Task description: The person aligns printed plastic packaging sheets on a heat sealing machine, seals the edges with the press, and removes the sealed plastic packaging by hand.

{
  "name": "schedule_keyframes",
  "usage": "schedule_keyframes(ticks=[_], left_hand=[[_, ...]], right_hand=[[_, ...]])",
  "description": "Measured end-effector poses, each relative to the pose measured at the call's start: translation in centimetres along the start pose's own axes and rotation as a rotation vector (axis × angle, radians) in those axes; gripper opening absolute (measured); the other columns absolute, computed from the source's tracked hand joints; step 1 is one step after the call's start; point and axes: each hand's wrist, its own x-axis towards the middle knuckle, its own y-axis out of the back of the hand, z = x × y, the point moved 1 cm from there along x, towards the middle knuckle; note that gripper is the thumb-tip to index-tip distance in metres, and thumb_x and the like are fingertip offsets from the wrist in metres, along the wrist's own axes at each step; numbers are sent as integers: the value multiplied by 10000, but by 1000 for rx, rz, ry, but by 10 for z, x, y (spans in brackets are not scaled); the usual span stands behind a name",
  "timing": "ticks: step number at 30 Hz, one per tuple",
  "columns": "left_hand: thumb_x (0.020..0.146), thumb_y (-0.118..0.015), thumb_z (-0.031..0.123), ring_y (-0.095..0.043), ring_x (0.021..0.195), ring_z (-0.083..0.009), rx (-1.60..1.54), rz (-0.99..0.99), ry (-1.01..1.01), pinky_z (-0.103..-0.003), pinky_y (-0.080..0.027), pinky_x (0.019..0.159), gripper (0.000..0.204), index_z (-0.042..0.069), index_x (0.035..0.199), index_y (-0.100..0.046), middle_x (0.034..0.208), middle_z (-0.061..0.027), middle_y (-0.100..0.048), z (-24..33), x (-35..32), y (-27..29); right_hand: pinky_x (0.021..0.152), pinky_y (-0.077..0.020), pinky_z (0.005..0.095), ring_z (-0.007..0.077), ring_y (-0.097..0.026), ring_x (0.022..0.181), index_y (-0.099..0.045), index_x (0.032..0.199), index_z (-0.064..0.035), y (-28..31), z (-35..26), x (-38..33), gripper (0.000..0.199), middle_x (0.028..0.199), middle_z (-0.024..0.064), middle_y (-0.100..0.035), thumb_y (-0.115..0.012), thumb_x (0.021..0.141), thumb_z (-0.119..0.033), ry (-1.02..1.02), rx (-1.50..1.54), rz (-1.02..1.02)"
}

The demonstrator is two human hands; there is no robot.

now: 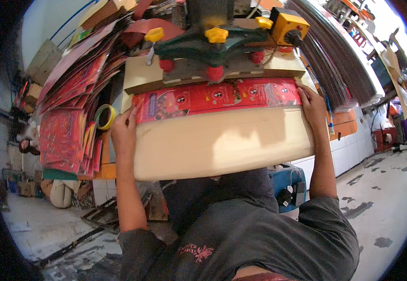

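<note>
Bare left hand [124,128] and right hand [313,107] pinch opposite ends of a long glossy red printed strip [199,100], upper centre, seemingly to align it.

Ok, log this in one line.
left hand: at left end of red strip | right hand: at its right end | strip: on cream board, in front of machine | red pile: left of board
</note>
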Motion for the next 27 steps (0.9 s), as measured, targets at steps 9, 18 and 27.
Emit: schedule_keyframes(ticks=[9,18,27], left_hand=[[1006,-603,270,-655,827,-373,-60,23,-29,-451,-506,767,329,60,1224,-732,891,-227,-661,-2,-11,2],[1010,-597,316,-671,890,-394,-25,57,-47,-460,-513,801,352,63,1210,-737,968,-237,-691,-2,-10,-1],[1017,-592,287,-679,964,-399,-44,25,-52,-445,-517,851,340,27,1182,-736,1017,-247,-710,-6,-8,-4]], right_hand=[[1019,-477,346,262,-663,1186,-668,1298,-29,7,-10,-21,321,1275,190,-694,-538,1047,-180,-2,77,-80],[1022,-477,353,288,-660,1191,-658,1307,-16,0,-3,-24,325,1272,190,-693,-532,1049,-167,39,50,-32],[969,-501,362,305,-688,1116,-672,1291,-38,-3,0,-26,309,1205,216,-705,-548,1048,-182,70,-8,28]])
